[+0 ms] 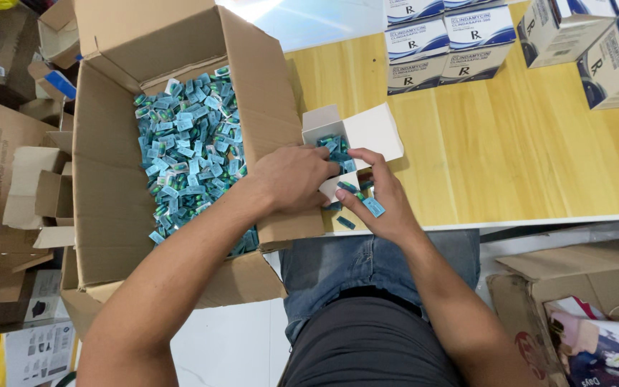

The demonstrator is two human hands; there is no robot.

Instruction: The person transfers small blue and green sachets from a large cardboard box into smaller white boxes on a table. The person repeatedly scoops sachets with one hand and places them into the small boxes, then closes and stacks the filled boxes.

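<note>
A small white carton (356,136) with its flaps open is seen at the near edge of the wooden table (510,150), partly filled with blue-green packets (334,149). The left hand (291,178) is closed over packets at the carton's mouth. A single blue packet (373,206) is pinched in the right hand (381,201). To the left, a large brown cardboard box (109,186) is heaped with similar packets. White-and-blue boxes (445,43) are stacked at the far side.

Both forearms are seen bare, no sleeves, watch or rings. Left hand (288,178) and right hand (385,204) are ungloved. Dark grey shirt (367,351) is worn at 6 o'clock, blue denim jeans (345,261) above it.
</note>
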